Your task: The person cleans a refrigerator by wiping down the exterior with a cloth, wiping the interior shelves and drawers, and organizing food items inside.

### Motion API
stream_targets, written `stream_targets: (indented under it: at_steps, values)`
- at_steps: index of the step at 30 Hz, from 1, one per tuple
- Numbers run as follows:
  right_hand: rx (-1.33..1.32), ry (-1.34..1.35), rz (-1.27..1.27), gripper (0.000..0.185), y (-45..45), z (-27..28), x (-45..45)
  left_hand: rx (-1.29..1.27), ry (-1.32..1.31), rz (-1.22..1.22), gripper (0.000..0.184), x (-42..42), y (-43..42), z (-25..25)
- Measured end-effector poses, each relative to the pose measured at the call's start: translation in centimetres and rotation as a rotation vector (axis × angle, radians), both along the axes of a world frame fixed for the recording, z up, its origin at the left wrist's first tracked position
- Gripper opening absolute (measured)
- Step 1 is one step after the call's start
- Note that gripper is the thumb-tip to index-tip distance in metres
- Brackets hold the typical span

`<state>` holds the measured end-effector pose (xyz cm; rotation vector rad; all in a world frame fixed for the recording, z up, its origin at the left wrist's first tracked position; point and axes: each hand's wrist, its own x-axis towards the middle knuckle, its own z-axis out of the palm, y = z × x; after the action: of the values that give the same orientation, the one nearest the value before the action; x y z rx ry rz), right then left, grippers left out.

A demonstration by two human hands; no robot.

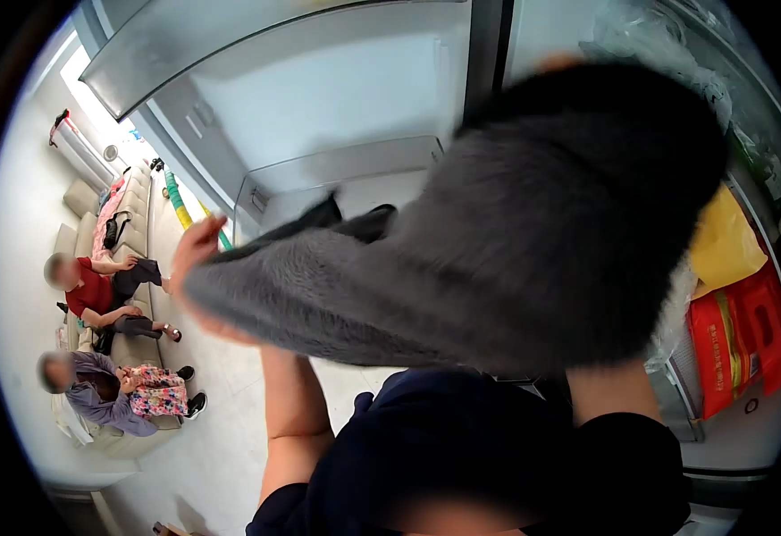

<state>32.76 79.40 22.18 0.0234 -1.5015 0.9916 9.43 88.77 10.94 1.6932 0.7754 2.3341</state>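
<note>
A dark grey plush cloth piece [498, 241] with black parts along its edge spreads across the middle of the head view, blurred by motion. At its left end, my left hand [201, 281] is closed around the edge, some fingers behind the fabric. The raised right end of the plush piece covers nearly all of my right hand [558, 62]; only a sliver of skin shows above the top edge, and the forearm comes up from below. The cloth hangs held up between both hands. What it is exactly cannot be made out.
Behind the cloth stands an open refrigerator [319, 98] with clear shelves. Its door racks at right hold plastic bags [667, 45], a yellow bag [728, 241] and a red package [739, 344]. Two people sit on a beige sofa [136, 210] at left.
</note>
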Motion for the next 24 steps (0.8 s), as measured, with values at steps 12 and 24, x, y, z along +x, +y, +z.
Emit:
stream_targets:
  at_steps: [12,24]
  values:
    - [-0.348,-0.524,-0.919,0.028,-0.2,-11.4,2.8,-0.147,0.597,0.136,0.025,1.9,-3.3,-2.5]
    - [0.707,-0.929,-1.341,0.015,6.8,-12.7,1.1,-0.170,0.831,0.125,0.020,2.4,0.3,-3.4]
